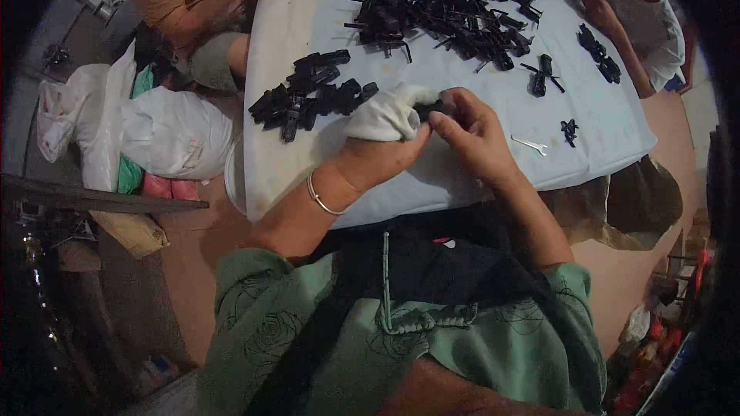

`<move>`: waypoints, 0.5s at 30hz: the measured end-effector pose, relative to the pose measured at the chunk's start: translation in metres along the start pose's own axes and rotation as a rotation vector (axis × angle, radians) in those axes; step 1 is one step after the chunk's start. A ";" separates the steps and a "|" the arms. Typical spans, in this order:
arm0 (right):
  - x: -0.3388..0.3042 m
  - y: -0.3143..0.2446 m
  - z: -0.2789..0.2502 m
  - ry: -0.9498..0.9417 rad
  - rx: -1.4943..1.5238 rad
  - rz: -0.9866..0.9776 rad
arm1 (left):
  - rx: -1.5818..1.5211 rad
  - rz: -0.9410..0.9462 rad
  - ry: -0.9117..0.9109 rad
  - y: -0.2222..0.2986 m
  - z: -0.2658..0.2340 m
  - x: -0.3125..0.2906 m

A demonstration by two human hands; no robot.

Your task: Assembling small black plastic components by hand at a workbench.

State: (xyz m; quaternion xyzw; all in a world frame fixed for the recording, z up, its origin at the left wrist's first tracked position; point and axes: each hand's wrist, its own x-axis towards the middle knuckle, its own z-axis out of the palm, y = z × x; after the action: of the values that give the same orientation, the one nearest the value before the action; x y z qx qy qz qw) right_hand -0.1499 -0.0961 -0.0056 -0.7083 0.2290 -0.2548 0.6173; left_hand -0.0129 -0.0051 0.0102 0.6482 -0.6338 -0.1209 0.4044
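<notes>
My left hand (393, 125), partly covered by a white cloth glove, is closed around a small black part (433, 108) above the near side of the table. From the right, the thumb and fingers of my right hand (475, 132) pinch the same part. Most of it is hidden by my fingers, so its exact kind does not show. Just left of my gloved hand lies a group of black clamp-like plastic pieces (304, 104). A small open-ended wrench (530, 144) rests on the table right of my right hand, beside some tiny black pieces (569, 132).
A large heap of black parts with thin rods (455, 11) covers the far middle of the white-covered table (285, 173). One black piece (543, 75) lies alone toward the right. People sit at the far left (185, 11) and far right (655, 38). White bags (173, 131) stand on the left.
</notes>
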 end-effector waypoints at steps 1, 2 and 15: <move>0.000 0.000 0.000 0.004 0.145 -0.021 | -0.124 0.001 -0.009 -0.006 0.004 0.000; 0.000 0.000 -0.001 0.002 0.146 -0.021 | -0.248 0.002 -0.018 -0.006 0.006 0.001; 0.002 0.001 0.002 -0.055 0.507 0.131 | -0.436 -0.011 -0.047 0.001 0.004 0.002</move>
State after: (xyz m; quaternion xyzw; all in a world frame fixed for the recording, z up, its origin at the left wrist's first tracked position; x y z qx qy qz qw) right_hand -0.1470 -0.0965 -0.0064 -0.5214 0.1864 -0.2441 0.7961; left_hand -0.0162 -0.0083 0.0086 0.5457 -0.5985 -0.2724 0.5195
